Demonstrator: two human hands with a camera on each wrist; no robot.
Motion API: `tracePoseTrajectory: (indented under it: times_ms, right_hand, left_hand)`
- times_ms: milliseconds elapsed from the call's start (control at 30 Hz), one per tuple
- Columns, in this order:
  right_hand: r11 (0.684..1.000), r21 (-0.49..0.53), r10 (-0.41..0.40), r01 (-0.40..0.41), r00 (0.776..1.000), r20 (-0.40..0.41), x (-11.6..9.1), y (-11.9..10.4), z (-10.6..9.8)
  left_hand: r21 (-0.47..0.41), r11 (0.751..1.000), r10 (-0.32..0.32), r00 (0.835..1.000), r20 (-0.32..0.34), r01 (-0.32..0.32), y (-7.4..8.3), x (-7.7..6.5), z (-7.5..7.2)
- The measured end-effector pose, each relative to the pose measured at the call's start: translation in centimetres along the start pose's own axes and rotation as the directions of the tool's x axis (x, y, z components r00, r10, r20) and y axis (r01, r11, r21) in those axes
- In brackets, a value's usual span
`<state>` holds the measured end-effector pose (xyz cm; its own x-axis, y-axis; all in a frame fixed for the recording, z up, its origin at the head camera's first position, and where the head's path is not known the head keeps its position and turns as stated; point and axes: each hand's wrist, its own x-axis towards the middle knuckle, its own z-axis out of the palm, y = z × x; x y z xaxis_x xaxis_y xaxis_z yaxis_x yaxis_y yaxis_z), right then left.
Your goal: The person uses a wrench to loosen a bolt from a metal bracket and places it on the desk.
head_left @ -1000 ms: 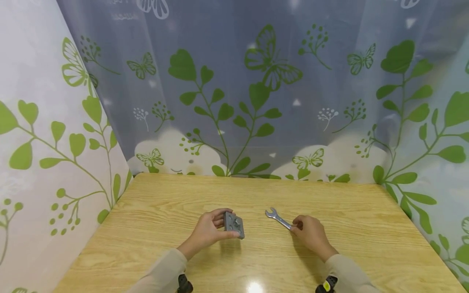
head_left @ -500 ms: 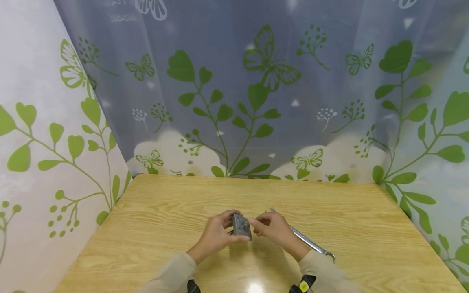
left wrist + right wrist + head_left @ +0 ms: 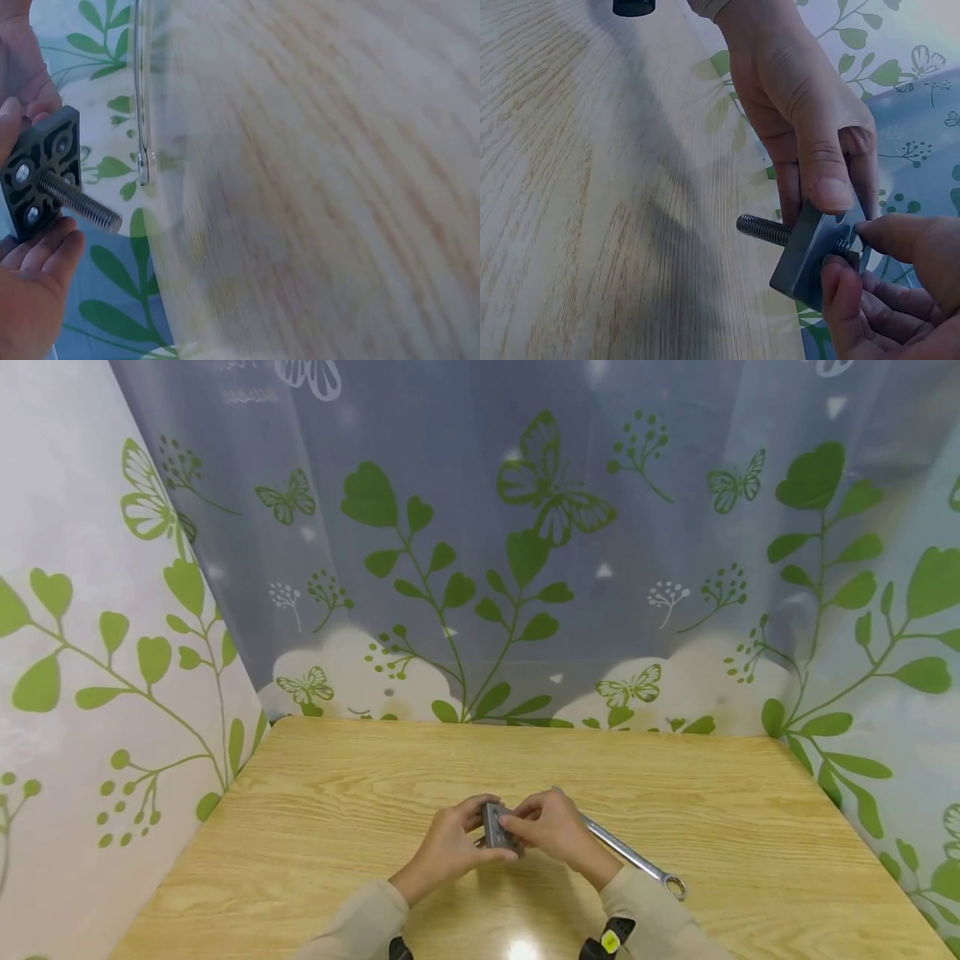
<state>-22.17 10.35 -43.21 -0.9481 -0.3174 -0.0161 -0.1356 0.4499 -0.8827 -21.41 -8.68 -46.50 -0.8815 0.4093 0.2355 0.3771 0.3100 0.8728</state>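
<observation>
My left hand [image 3: 446, 845] holds a square grey plate [image 3: 492, 833] by its edges, above the table. Recessed holes with metal inserts show on one face of the plate [image 3: 51, 161] in the left wrist view. A threaded bolt [image 3: 82, 202] runs through it, its long shank sticking out of that face. On the opposite face, the thumb and fingers of my right hand [image 3: 557, 828] pinch the bolt's short end, where a bit of thread [image 3: 844, 244] shows between the fingertips. A steel combination wrench [image 3: 630, 853] lies just right of that hand, its open end mostly hidden behind it.
The wood-grain table [image 3: 360, 768] extends around both hands. Printed curtains [image 3: 465, 610] with leaves and butterflies stand along its back and sides. Each wrist wears a black camera strap [image 3: 618, 933].
My right hand has let go of the wrench, leaving it on the table, and moved left to the plate, where it pinches the bolt. My left hand has brought the plate slightly right.
</observation>
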Motion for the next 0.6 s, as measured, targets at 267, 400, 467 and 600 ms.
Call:
tracePoseTrajectory:
  times_ms: [267,400,467,600]
  right_hand:
    - [1.0,-0.024,0.001,-0.001,1.0,-0.003,0.05,-0.05,-0.31]
    - [1.0,-0.031,0.001,-0.001,1.0,-0.009,0.1,0.08,-0.31]
    - [0.999,-0.031,-0.006,0.006,1.0,-0.014,0.11,0.13,-0.3]
    - [0.999,-0.032,-0.038,0.037,0.999,-0.019,0.16,0.16,-0.34]
  left_hand:
    - [0.037,0.999,0.014,1.0,0.017,-0.014,-0.09,0.09,0.09]
    - [0.066,0.997,0.029,1.0,0.004,-0.029,-0.15,0.08,0.25]
    - [0.075,0.996,0.042,0.999,-0.005,-0.041,-0.15,0.1,0.33]
    - [0.083,0.995,0.065,0.997,-0.031,-0.062,-0.13,0.14,0.47]
